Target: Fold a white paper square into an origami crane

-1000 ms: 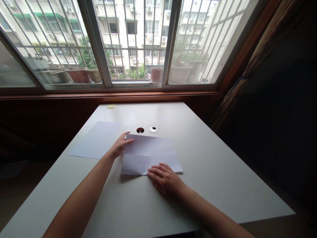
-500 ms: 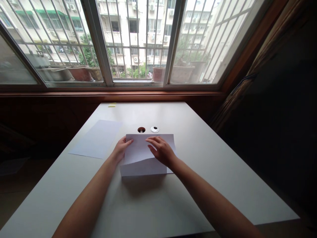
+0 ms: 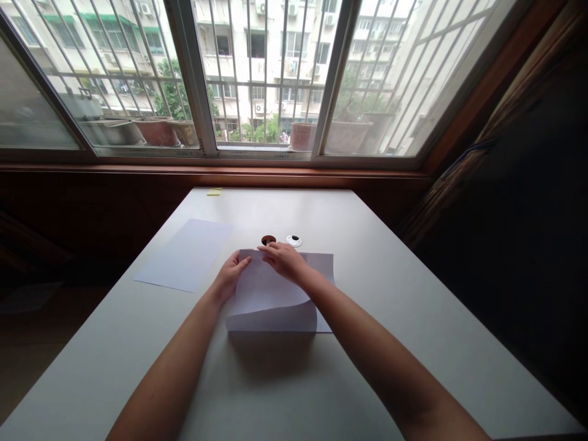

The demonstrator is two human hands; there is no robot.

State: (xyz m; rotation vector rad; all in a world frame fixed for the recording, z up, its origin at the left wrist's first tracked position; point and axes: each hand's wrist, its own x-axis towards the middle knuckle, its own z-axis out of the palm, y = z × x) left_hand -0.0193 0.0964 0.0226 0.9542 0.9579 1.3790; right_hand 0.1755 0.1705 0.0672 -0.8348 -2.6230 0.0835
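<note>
While the folded paper (image 3: pixel 275 306) lies on the white table (image 3: pixel 413 306) in front of me, both my hands are at its far edge. My left hand (image 3: pixel 232 275) grips the left side with the thumb on top. My right hand (image 3: pixel 285 260) is open, fingers pressing the top flap down. The flap bulges up near me. Another sheet (image 3: pixel 186 254) lies flat just to the left.

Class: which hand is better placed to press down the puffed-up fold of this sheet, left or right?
Probably the right hand: it lies on top of the folded sheet, free to slide back to the fold, while the left hand steadies the sheet's left edge.
</note>
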